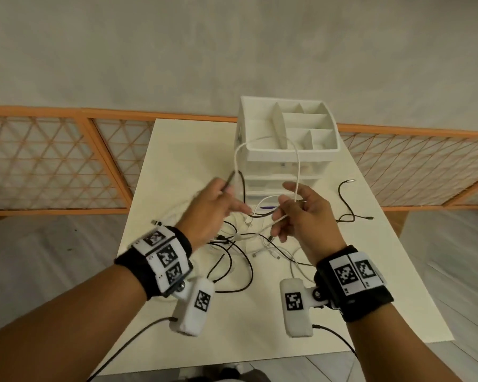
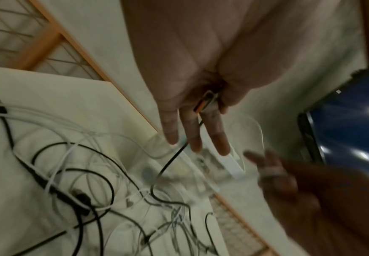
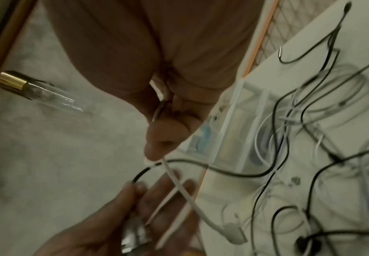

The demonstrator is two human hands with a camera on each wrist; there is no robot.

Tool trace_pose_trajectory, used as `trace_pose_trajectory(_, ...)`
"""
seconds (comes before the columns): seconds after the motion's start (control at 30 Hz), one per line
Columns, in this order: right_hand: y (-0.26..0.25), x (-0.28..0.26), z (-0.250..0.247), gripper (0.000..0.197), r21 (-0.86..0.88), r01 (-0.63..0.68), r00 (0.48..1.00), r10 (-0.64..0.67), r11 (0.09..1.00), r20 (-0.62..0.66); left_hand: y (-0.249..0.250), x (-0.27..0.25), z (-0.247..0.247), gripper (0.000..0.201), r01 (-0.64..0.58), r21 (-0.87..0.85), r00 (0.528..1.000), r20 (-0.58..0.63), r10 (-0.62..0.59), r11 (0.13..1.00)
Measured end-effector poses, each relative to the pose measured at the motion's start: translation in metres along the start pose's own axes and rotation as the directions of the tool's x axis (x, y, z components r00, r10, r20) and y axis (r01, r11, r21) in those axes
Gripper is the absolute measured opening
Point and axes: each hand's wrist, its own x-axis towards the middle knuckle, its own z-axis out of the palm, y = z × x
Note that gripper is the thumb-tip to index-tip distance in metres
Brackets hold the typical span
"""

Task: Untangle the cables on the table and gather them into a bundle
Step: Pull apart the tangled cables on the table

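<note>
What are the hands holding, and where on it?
The right hand pinches the white cable along its cord. The left hand grips a black cable at its plug end.

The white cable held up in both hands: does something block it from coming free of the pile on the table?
Yes. The white cable, pinched by the right hand, runs down into the tangle, where black cables cross it. The left hand holds a black one.

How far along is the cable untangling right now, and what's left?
Early stage. Done: only a black cable lies apart at the right of the table. In hand: the right hand grips a white cable looped up over the organizer; the left hand pinches a cable end. Left: the tangle remains knotted; no bundle yet.
</note>
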Motion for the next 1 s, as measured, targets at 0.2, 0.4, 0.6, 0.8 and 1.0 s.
trace_pose_trajectory(0.2,-0.022,0.010,0.003,0.018,0.219,0.082,0.990,-0.054,0.972,-0.130,-0.032,-0.016,0.013,0.032,0.051,0.150,0.981,0.176,-0.077,0.987)
trace_pose_trajectory(0.4,-0.047,0.038,-0.050,0.012,0.472,0.110,0.950,0.047,0.875,-0.308,-0.043,-0.005,-0.032,0.034,0.170,0.172,0.983,0.039,-0.179,0.970)
trace_pose_trajectory(0.6,-0.006,0.063,-0.079,0.022,0.583,-0.079,0.872,0.339,0.809,-0.353,-0.028,0.012,-0.050,0.033,0.160,-0.106,0.921,-0.343,-0.187,0.981)
trace_pose_trajectory(0.8,0.016,0.072,-0.102,0.020,0.479,-0.118,0.780,0.380,0.870,-0.497,-0.015,0.014,-0.067,0.024,0.111,-0.278,0.841,-0.485,-0.239,0.954)
trace_pose_trajectory(1.0,-0.053,0.050,-0.069,0.024,0.062,0.370,0.835,-0.302,0.927,-0.459,-0.042,0.017,-0.058,0.033,0.336,-0.112,0.848,-0.397,-0.352,0.935)
